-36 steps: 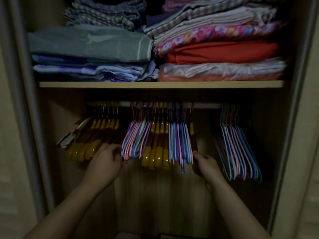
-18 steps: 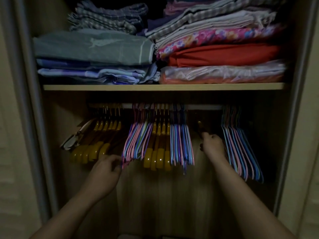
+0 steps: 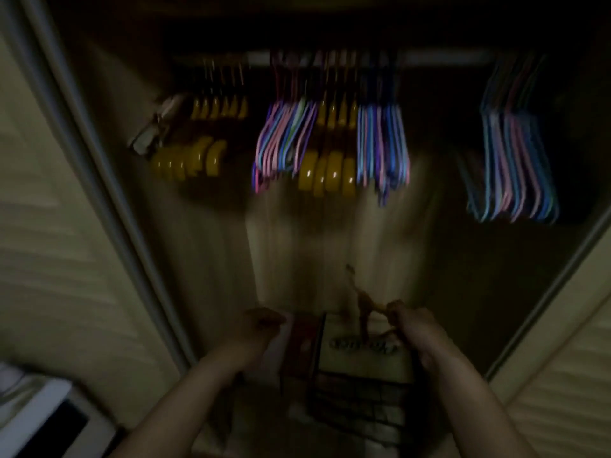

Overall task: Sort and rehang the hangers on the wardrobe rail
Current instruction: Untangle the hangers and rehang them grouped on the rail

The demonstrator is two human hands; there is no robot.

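A thin brown hanger (image 3: 365, 312), prob. stiff and light, is gripped by the right hand (image 3: 411, 328) at one arm; the hook is better. Left hand (image 3: 261, 328) curled; grip unclear. Other hangers (image 3: 330, 143) hang on the rail (image 3: 443, 57), well above both hands.

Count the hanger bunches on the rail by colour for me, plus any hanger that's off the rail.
Yellow bunches: 2, left and middle
Thin pink-and-blue bunches: 3, two mid-rail, one far right
Brownish hanger in the right hand: 1
Total: 5 bunches on the rail, 1 hanger off it
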